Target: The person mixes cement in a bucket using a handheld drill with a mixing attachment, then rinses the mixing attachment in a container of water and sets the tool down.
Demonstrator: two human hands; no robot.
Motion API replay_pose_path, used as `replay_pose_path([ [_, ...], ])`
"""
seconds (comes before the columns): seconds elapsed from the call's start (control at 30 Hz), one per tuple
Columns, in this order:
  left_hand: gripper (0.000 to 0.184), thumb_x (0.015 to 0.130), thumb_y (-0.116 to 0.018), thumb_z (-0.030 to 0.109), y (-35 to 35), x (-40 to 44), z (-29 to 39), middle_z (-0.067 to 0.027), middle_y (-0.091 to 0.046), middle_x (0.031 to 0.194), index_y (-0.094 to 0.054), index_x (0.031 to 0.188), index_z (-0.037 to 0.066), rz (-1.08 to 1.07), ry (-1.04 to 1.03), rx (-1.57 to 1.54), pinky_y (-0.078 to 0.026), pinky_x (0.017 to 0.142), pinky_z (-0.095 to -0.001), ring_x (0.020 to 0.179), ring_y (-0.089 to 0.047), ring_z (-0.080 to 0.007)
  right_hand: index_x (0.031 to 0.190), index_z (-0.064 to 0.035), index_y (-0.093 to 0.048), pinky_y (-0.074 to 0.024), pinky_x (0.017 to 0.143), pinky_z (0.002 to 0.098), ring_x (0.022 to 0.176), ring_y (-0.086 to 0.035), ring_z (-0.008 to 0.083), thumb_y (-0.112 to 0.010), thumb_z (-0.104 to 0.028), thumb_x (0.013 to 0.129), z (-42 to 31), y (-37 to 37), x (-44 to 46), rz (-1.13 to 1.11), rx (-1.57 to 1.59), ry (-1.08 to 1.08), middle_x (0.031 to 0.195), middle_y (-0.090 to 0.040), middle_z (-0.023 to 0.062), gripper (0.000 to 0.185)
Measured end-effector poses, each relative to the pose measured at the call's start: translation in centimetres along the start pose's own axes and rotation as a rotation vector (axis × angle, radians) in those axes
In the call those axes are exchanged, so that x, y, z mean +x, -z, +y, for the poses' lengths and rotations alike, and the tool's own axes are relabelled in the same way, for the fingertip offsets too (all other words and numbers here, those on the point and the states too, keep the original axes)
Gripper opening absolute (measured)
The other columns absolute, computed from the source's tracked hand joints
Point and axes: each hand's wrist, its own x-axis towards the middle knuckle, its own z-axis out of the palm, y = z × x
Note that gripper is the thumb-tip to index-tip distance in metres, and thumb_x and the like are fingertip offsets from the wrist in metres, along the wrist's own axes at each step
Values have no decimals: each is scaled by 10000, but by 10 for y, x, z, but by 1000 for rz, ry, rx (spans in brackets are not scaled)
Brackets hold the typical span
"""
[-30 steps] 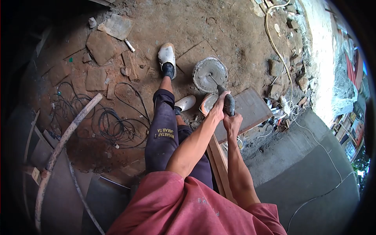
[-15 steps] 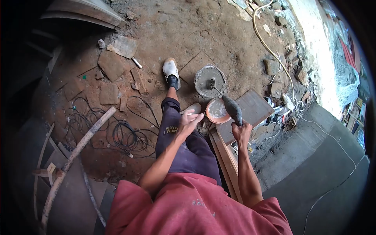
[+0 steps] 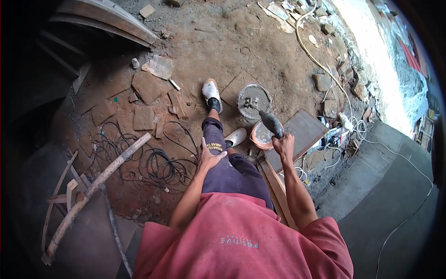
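Note:
My right hand (image 3: 284, 145) is closed around the rear of a dark, mortar-smeared power mixer (image 3: 271, 124). Its rod slants to a paddle (image 3: 251, 102) over a round bucket (image 3: 268, 111) of wet grey mix; whether the paddle tip touches the mix is unclear. Beside it stands an orange bucket (image 3: 253, 138) with pale grey contents, partly under the mixer. My left hand (image 3: 209, 158) lies on the purple trouser leg near the knee, thumb apart from the fingers, holding nothing.
A brown board (image 3: 304, 135) and wooden planks (image 3: 278, 195) lie beside the orange bucket. Black cable (image 3: 160, 165) is coiled on the dirt at left, near a long pole (image 3: 100, 183). Stones (image 3: 321, 82) and a pale hose (image 3: 320, 60) run along the right.
My left hand has left the mixer and come down onto the trouser leg. The mixer, now in my right hand alone, has its paddle raised into view. The camera view has shifted.

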Motion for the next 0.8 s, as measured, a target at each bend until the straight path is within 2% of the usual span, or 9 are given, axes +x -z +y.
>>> replay_pose_path([
  [0.07, 1369, 603, -878, 539, -11, 19, -4, -285, -263, 1557, -5, 1584, 152, 4, 25, 135, -301, 1162, -509, 1424, -326, -425, 805, 40, -667, -525, 718, 471, 679, -636, 445, -572, -111, 702, 11, -32, 19, -30, -53, 57, 717, -625, 282, 206],
  [0.1, 1369, 603, -878, 539, -8, 19, 4, -285, -263, 1557, -5, 1584, 152, 9, 26, 132, -301, 1162, -509, 1424, -326, -425, 805, 40, -667, -525, 718, 471, 679, -636, 445, -572, -111, 702, 24, -52, 30, -31, -52, 63, 717, -625, 282, 206],
  [0.17, 1363, 605, -878, 538, 4, 11, 24, -293, -260, 1553, 7, 1586, 203, -76, 157, 211, -306, 1156, -526, 1421, -330, -427, 899, 10, -702, -527, 830, 496, 849, -658, 446, -557, -103, 712, 53, -83, 48, 20, -126, 139, 845, -674, 262, 262],
  [0.2, 1370, 600, -882, 536, 0, 13, 21, -301, -251, 1554, 10, 1586, 205, -70, 148, 203, -312, 1154, -519, 1421, -332, -426, 828, 17, -697, -551, 805, 491, 818, -675, 440, -586, -139, 706, 53, -85, 52, 11, -159, 121, 828, -677, 284, 227],
  [0.3, 1374, 597, -887, 526, -11, 20, 8, -296, -254, 1554, 13, 1586, 212, -29, 153, 243, -323, 1150, -514, 1416, -338, -428, 871, 2, -711, -550, 805, 493, 835, -677, 432, -589, -141, 706, 26, -50, 39, 4, -93, 111, 862, -680, 284, 250],
  [0.33, 1374, 597, -888, 523, -7, 17, 16, -291, -275, 1544, 16, 1585, 214, -29, 175, 262, -329, 1145, -513, 1402, -361, -426, 832, 18, -699, -539, 778, 498, 792, -662, 451, -589, -144, 709, 22, -38, 36, 2, -153, 36, 807, -662, 291, 232],
  [0.5, 1363, 596, -886, 521, -7, 35, 26, -275, -336, 1504, -2, 1584, 206, 32, 191, 257, -398, 1083, -515, 1317, -471, -408, 732, 73, -636, -496, 671, 493, 668, -609, 484, -610, -155, 703, 16, 15, 23, -9, -123, 79, 669, -581, 313, 231],
  [0.6, 1345, 590, -890, 472, -1, 42, 44, -257, -404, 1440, -28, 1583, 184, 97, 187, 280, -453, 1016, -499, 1237, -536, -393, 715, 80, -598, -475, 588, 440, 557, -567, 448, -632, -151, 684, -7, 47, 5, -33, -93, 76, 616, -545, 293, 235],
  [0.8, 1308, 602, -882, 436, -1, 51, 50, -259, -415, 1447, -49, 1578, 182, 110, 175, 288, -451, 1017, -497, 1233, -543, -402, 714, 77, -594, -473, 578, 436, 511, -556, 415, -630, -145, 689, -23, 49, -1, -47, -126, 77, 591, -524, 283, 226],
])
